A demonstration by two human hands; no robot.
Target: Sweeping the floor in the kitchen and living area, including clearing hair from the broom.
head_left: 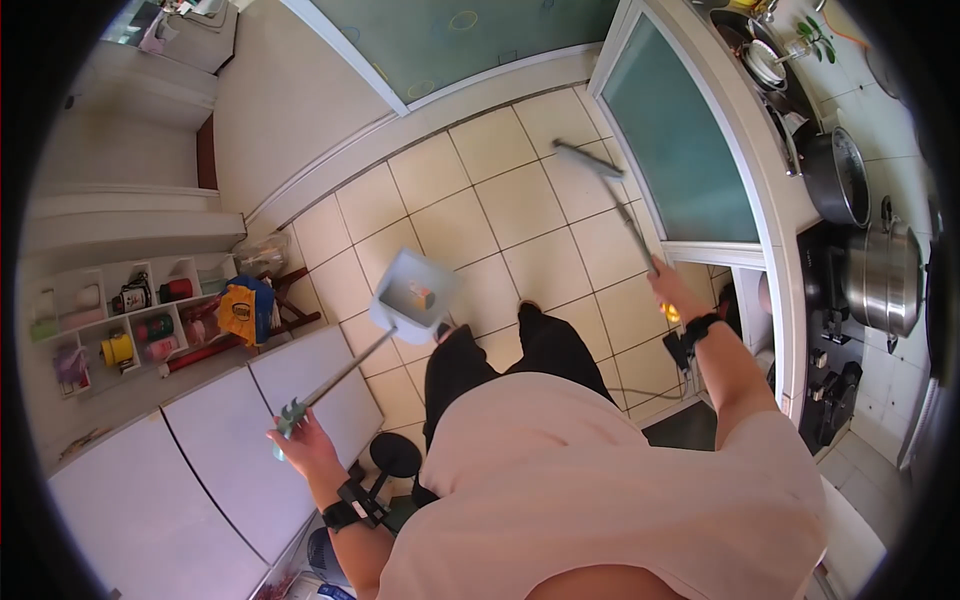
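My left hand (310,450) is closed around the green toothed grip at the top of a long-handled dustpan (408,268). The pale grey pan rests on the tiled floor in front of my left foot. A small orange and green scrap (422,297) lies inside it. Out to the right, my right hand (677,290) grips the upper end of a broom (632,222). The broom's dark grey head (588,158) is at the floor, well ahead of me and apart from the pan, beside the glass door panel.
A green glass door panel (680,140) borders the floor at right, with a counter behind it holding a steel pot (885,280) and a dark pan (838,178). At left are white cabinets (215,465), an organizer shelf (120,335) and a yellow-blue bag (246,308). A cable (650,393) crosses the floor.
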